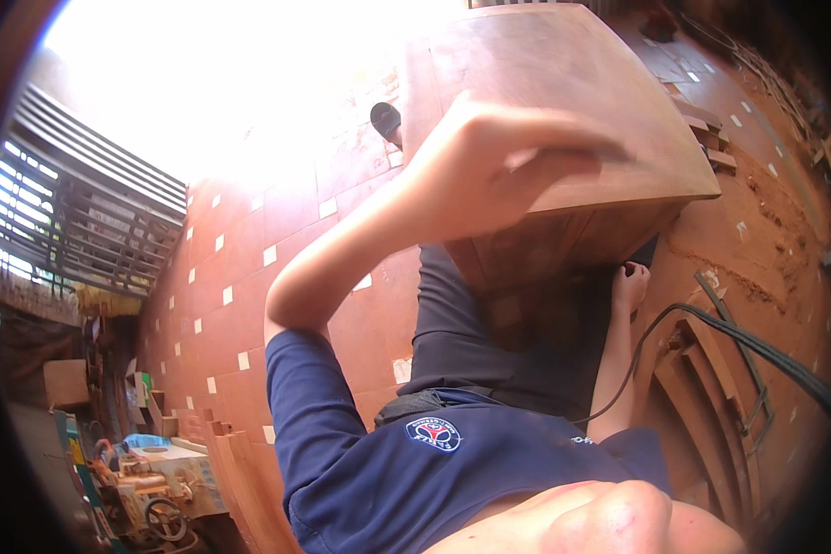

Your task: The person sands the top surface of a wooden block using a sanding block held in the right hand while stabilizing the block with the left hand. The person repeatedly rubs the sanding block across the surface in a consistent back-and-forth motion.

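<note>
Raised over the top panel of a brown wooden cabinet or box (535, 55), my left hand (499, 152) is smeared by motion. Its fingers point right across the panel, and I cannot make out whether they hold anything or touch the wood. Lower down on the right, beside the cabinet's shaded front, is my right hand (630, 284). Its fingers are curled, with a small dark spot at them; what they hold, if anything, is too small to tell. My dark-trousered leg (443, 323) is against the cabinet's near side.
A black cable (702, 316) loops from the right toward my waist. Curved wooden pieces (702, 415) lie to the right, with wood scraps (711, 134) beyond the cabinet. A machine with a handwheel (164, 519) stands lower left, near upright boards (240, 480). Slatted screens (92, 194) line the left.
</note>
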A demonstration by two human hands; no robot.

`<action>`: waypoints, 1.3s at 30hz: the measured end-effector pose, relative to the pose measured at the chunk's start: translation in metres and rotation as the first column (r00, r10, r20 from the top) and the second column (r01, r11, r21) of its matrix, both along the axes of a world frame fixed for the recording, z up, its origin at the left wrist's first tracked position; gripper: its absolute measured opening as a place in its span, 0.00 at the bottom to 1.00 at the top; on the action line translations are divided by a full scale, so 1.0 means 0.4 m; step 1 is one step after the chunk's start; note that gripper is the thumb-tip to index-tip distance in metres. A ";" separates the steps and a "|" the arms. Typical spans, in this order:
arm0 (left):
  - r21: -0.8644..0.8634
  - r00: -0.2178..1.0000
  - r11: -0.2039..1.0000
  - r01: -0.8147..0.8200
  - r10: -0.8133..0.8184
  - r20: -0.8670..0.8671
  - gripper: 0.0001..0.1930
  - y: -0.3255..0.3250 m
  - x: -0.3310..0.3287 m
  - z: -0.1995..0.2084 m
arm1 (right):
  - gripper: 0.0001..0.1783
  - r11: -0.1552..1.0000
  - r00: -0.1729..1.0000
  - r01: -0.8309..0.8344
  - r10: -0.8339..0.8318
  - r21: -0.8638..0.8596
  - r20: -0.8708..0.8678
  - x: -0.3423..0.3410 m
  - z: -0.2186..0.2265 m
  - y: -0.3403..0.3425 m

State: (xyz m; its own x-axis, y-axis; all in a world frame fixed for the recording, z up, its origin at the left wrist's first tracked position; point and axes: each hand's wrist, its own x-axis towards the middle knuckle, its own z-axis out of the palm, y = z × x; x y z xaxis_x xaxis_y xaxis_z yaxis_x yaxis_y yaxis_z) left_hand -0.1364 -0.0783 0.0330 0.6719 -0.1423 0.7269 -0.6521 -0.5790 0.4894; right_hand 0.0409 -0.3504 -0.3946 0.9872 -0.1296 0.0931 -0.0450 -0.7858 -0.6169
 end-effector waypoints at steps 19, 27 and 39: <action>0.063 0.995 0.997 -0.050 0.055 -0.085 0.12 0.045 0.186 -0.124 | 0.15 1.000 0.999 0.027 -0.027 -0.007 -0.039 -0.010 0.014 -0.004; -0.080 0.931 0.997 0.011 -0.039 -0.364 0.13 0.005 0.011 0.018 | 0.15 1.000 0.999 0.005 -0.006 -0.025 -0.047 -0.004 0.013 -0.001; -0.136 0.989 0.979 -0.148 0.149 -0.002 0.10 0.163 0.392 -0.133 | 0.10 0.995 0.999 0.040 -0.040 -0.092 0.003 -0.004 0.032 0.028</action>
State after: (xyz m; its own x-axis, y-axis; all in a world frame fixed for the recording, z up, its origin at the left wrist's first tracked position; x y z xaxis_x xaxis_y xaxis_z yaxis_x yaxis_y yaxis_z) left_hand 0.0205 -0.0132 -0.0204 0.6722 0.0593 0.7380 -0.5678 -0.5984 0.5653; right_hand 0.0392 -0.3391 -0.3817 0.9814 -0.1596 0.1071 -0.0769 -0.8366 -0.5424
